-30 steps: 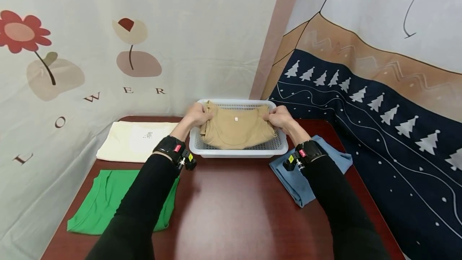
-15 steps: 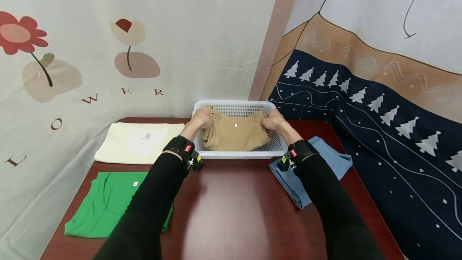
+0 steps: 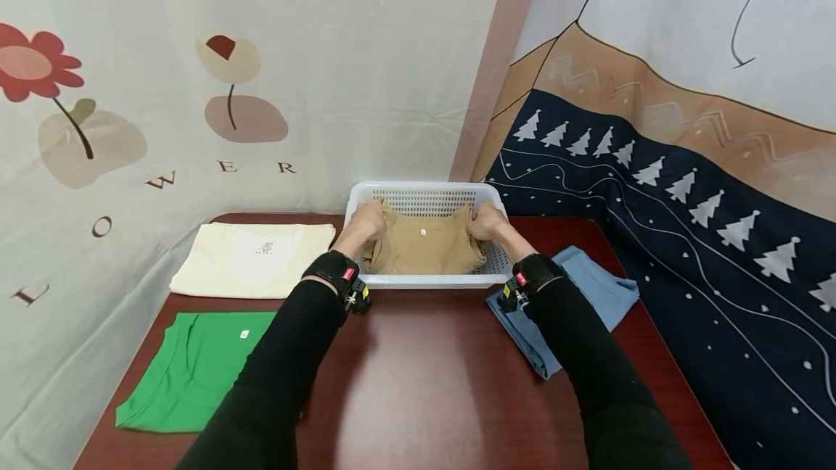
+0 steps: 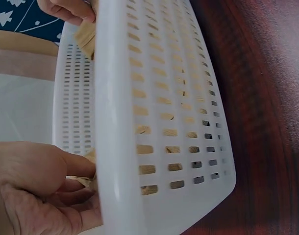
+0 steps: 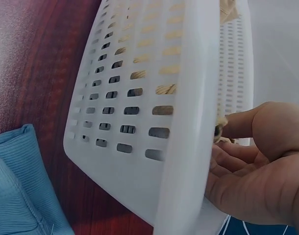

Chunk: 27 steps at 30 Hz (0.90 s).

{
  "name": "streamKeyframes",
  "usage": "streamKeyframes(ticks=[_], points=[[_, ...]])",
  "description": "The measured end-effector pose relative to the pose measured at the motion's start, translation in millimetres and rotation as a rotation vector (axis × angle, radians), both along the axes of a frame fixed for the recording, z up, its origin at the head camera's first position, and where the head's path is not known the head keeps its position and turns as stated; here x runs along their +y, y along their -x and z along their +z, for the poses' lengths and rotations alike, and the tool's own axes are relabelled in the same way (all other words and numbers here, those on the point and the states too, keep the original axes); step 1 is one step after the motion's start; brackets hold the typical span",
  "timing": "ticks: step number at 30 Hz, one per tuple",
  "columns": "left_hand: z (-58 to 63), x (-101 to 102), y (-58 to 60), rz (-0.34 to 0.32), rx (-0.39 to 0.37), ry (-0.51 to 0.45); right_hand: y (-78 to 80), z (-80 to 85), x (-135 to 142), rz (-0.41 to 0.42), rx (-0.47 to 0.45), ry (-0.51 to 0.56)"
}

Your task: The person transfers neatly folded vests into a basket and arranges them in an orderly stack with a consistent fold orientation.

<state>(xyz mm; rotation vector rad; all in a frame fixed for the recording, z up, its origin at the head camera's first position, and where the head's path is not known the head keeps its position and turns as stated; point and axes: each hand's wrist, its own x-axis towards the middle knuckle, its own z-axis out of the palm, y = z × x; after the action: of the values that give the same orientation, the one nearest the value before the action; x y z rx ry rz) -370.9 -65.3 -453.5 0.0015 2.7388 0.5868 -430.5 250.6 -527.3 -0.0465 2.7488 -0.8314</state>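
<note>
A folded tan shirt [image 3: 427,244] with a small white label lies inside a white perforated basket [image 3: 427,281]. My left hand [image 3: 368,219] pinches the shirt's left edge, and my right hand [image 3: 486,222] pinches its right edge, both reaching over the front rim. In the left wrist view, the left hand [image 4: 46,191] has thumb and fingers closed on a tan bit of cloth behind the basket wall [image 4: 115,117]. The right wrist view has the right hand [image 5: 262,161] holding the opposite edge, its fingertips partly hidden by the rim.
A cream folded cloth [image 3: 215,260] with a printed patch lies left of the basket, and a green folded garment [image 3: 196,368] lies nearer. To the right is a folded blue garment [image 3: 597,281], partly under my right forearm. Fabric hangings [image 3: 366,56] stand behind the dark red table [image 3: 418,397].
Both hands have moved inward and a little lower, with the tan shirt sinking deeper into the basket between them. The shirt now looks narrower.
</note>
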Motion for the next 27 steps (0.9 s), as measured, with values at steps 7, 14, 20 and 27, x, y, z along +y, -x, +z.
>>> streamKeyframes(ticks=[7,14,20,27], points=[[9.5,6,-23.4,-0.026,0.068,0.044,-39.6,43.5,-25,0.014,-0.039,-0.067],[3.3,8,-24.7,-0.077,0.049,0.067,-42.9,43.6,-29,0.022,-0.022,-0.176],[-0.6,9,-30.0,-0.076,0.083,0.075,-40.5,36.8,-32,0.054,0.012,-0.294],[-0.4,10,-37.0,-0.072,0.078,0.072,-34.7,30.1,-32,0.049,-0.019,-0.322]])
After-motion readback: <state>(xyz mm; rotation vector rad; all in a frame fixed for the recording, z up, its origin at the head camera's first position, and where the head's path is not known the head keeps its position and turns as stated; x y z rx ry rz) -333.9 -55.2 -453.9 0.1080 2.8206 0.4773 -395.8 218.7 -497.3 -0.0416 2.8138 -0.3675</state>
